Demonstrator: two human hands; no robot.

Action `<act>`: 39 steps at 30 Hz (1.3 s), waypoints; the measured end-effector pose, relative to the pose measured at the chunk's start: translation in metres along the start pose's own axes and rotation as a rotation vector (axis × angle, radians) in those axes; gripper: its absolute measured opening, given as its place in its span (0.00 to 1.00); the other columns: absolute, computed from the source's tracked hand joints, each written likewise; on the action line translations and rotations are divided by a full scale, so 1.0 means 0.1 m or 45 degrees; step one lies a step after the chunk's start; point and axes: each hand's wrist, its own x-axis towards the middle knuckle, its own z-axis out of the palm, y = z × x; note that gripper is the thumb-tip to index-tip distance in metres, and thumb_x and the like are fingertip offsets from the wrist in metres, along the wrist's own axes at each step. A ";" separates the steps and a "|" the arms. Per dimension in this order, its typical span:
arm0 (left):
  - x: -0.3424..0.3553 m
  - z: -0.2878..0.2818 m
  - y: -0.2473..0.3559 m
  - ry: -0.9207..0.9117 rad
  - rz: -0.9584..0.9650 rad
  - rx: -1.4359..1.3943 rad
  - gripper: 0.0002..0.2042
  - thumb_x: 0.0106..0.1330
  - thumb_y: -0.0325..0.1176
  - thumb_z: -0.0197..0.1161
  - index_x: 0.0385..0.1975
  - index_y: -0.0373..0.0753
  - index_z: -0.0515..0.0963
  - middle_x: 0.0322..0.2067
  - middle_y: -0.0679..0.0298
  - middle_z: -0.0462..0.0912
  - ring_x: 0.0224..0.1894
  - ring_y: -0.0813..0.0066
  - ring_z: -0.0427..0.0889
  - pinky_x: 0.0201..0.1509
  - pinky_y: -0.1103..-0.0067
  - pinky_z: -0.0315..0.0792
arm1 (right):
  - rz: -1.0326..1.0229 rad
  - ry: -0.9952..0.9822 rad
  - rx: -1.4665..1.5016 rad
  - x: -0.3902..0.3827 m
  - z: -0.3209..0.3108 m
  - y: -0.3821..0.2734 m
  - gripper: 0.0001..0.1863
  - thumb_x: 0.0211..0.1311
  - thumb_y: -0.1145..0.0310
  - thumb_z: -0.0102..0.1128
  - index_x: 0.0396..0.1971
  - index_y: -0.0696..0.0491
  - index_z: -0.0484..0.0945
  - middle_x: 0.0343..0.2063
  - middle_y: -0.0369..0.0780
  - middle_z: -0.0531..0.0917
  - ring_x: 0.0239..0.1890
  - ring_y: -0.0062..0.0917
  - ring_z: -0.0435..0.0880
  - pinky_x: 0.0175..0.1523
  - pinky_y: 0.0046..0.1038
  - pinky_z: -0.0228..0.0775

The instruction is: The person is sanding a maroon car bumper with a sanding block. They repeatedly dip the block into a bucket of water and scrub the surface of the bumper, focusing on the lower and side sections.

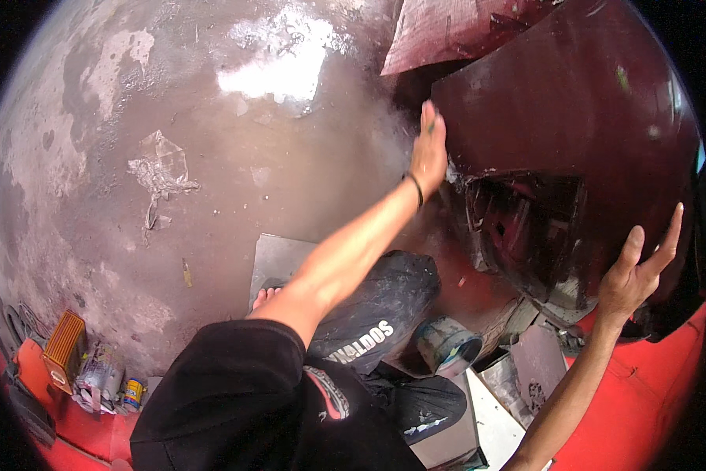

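Observation:
A dark maroon car body panel point(549, 110) fills the right side, with a squarish opening point(526, 220) low in it that shows inner metal. My left hand point(429, 153), a dark band at its wrist, is stretched out along the panel's left edge. Its fingers are straight and seen edge-on. A small greenish spot shows between them, too small to name. On the panel's lower right, beside the opening, my right hand point(632, 275) rests with thumb and forefinger spread apart. I see nothing in it; its other fingers are partly hidden.
A lighter red panel point(455, 35) stands behind. Below my arms are a grubby bucket point(446, 344), a white board point(490, 424) and scraps. A crumpled plastic piece point(163, 169) lies on the wet, stained floor point(212, 235). At lower left are an orange ribbed box point(65, 349) and a yellow can point(134, 392).

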 end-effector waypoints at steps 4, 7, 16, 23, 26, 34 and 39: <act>0.06 -0.01 0.00 0.056 0.147 0.030 0.38 0.91 0.54 0.32 0.86 0.29 0.41 0.88 0.46 0.39 0.90 0.54 0.36 0.91 0.64 0.33 | -0.012 -0.005 0.081 0.07 0.03 0.02 0.34 0.84 0.62 0.57 0.83 0.52 0.60 0.82 0.47 0.68 0.82 0.43 0.68 0.84 0.42 0.58; -0.98 0.31 -0.09 -0.071 -0.002 0.040 0.39 0.91 0.55 0.32 0.87 0.33 0.32 0.89 0.50 0.29 0.90 0.53 0.25 0.91 0.61 0.26 | -0.054 -0.020 -0.019 -0.06 -0.07 0.13 0.34 0.83 0.63 0.58 0.83 0.51 0.61 0.82 0.46 0.68 0.81 0.41 0.70 0.83 0.41 0.60; 0.60 0.12 0.68 -0.072 0.410 0.251 0.38 0.90 0.58 0.33 0.88 0.38 0.44 0.89 0.53 0.44 0.90 0.55 0.39 0.89 0.54 0.32 | -0.064 0.115 0.152 -0.03 0.07 0.16 0.31 0.82 0.59 0.62 0.80 0.45 0.69 0.72 0.45 0.81 0.69 0.39 0.85 0.73 0.37 0.76; -0.26 0.62 0.05 0.029 0.389 0.034 0.41 0.89 0.60 0.36 0.87 0.31 0.46 0.88 0.53 0.46 0.90 0.61 0.43 0.90 0.70 0.38 | -0.129 0.258 0.147 -0.27 0.00 0.51 0.34 0.76 0.49 0.64 0.75 0.49 0.74 0.60 0.51 0.88 0.60 0.43 0.90 0.65 0.37 0.81; 0.03 0.48 0.57 -0.043 -0.064 -0.121 0.48 0.83 0.72 0.38 0.86 0.34 0.55 0.85 0.58 0.58 0.85 0.63 0.56 0.88 0.70 0.47 | -0.134 0.054 -0.136 -0.67 -0.24 0.73 0.29 0.81 0.47 0.62 0.76 0.35 0.75 0.52 0.44 0.92 0.54 0.41 0.92 0.63 0.38 0.80; 0.38 0.22 0.42 0.169 -0.114 -0.299 0.41 0.84 0.70 0.33 0.76 0.42 0.74 0.75 0.64 0.77 0.76 0.58 0.70 0.82 0.61 0.58 | -0.031 0.247 -0.108 -1.25 -0.28 0.99 0.25 0.83 0.41 0.55 0.53 0.46 0.88 0.38 0.40 0.93 0.39 0.38 0.95 0.42 0.39 0.88; -1.22 1.24 -0.37 0.164 -0.032 -0.185 0.47 0.81 0.75 0.38 0.87 0.44 0.50 0.86 0.61 0.50 0.88 0.64 0.46 0.89 0.65 0.40 | 0.072 -0.403 -0.146 -1.19 -0.86 1.14 0.33 0.68 0.49 0.71 0.69 0.49 0.80 0.53 0.53 0.90 0.54 0.40 0.93 0.58 0.34 0.86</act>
